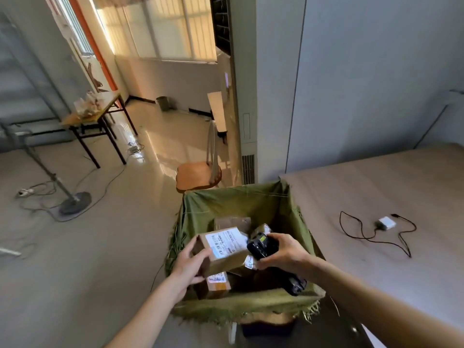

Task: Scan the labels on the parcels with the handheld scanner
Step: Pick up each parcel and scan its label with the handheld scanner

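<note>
A brown cardboard parcel (pixel 227 257) with a white barcode label (pixel 226 243) is held over a green cloth-lined bin (pixel 241 202). My left hand (pixel 192 263) grips the parcel's left end, thumb on top. My right hand (pixel 281 252) grips a black handheld scanner (pixel 262 246), its head right beside the label's right edge and its handle pointing down past my wrist. Several other parcels (pixel 232 222) lie in the bin, one with a label (pixel 217 278) under the held one.
A wide grey-brown table (pixel 376 197) lies to the right with a white charger and black cable (pixel 386 223). A wooden chair (pixel 198 173) stands behind the bin. To the left stand a lamp base (pixel 75 203), floor cables and a small table (pixel 98 116).
</note>
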The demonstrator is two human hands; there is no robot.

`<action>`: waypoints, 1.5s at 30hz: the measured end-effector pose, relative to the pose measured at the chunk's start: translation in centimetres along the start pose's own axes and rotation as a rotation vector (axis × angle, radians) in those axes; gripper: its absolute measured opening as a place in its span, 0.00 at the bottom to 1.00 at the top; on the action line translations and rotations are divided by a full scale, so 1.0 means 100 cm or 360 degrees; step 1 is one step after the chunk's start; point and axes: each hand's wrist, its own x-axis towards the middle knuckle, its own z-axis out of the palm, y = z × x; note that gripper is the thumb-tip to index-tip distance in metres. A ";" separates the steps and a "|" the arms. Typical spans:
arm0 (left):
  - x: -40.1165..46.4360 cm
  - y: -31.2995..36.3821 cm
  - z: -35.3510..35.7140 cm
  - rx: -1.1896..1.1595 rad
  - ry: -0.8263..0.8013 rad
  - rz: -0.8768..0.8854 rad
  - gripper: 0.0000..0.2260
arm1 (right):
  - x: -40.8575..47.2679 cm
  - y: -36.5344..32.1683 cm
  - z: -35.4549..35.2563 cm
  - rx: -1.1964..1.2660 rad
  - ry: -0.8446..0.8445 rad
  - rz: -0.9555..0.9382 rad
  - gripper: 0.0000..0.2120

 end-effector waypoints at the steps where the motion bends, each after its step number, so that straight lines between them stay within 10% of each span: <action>1: 0.012 0.000 0.000 0.0002 -0.0007 -0.0016 0.31 | 0.011 0.000 0.002 -0.0013 -0.0010 0.0019 0.31; 14: 0.157 0.025 -0.023 0.0557 0.0002 -0.0050 0.41 | 0.122 -0.014 0.016 0.0017 0.0082 0.0259 0.25; 27: 0.182 0.130 0.030 0.0919 -0.0474 0.0616 0.25 | 0.082 -0.023 -0.049 -0.0023 0.0417 0.0336 0.48; 45: -0.223 0.141 0.375 0.1156 -0.1646 0.1471 0.26 | -0.437 0.079 -0.162 -0.0018 0.1525 0.1179 0.27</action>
